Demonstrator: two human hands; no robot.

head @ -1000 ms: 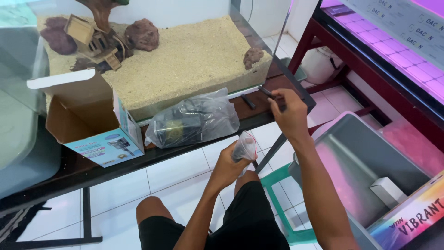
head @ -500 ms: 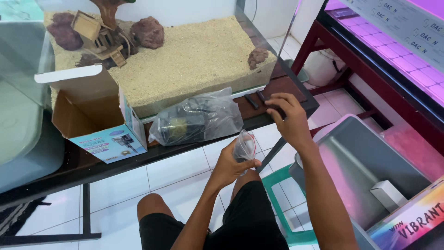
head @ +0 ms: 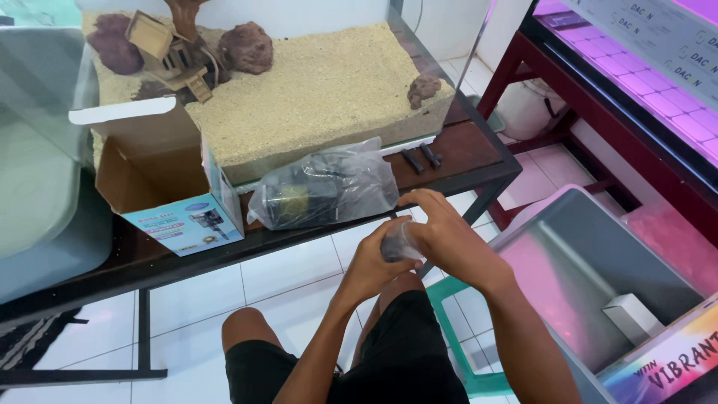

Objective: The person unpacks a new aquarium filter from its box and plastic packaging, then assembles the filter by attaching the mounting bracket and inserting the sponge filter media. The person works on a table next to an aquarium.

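My left hand [head: 372, 263] holds a small clear plastic bag [head: 396, 242] with dark parts inside, just above my knees. My right hand [head: 441, 232] has its fingers on the top of that same bag. Both hands are below the front edge of a dark table [head: 464, 161]. On the table lie two small black pieces [head: 421, 158] and a larger clear bag holding a black device [head: 321, 188].
An open cardboard box [head: 168, 187] stands on the table at the left. Behind it is a glass tank [head: 314, 82] with sand, rocks and a small wooden house. A grey plastic tub [head: 598, 277] sits to my right, a green stool under me.
My right hand came back from the two black pieces on the table and now meets my left hand at the small bag. The view has shifted to the right.
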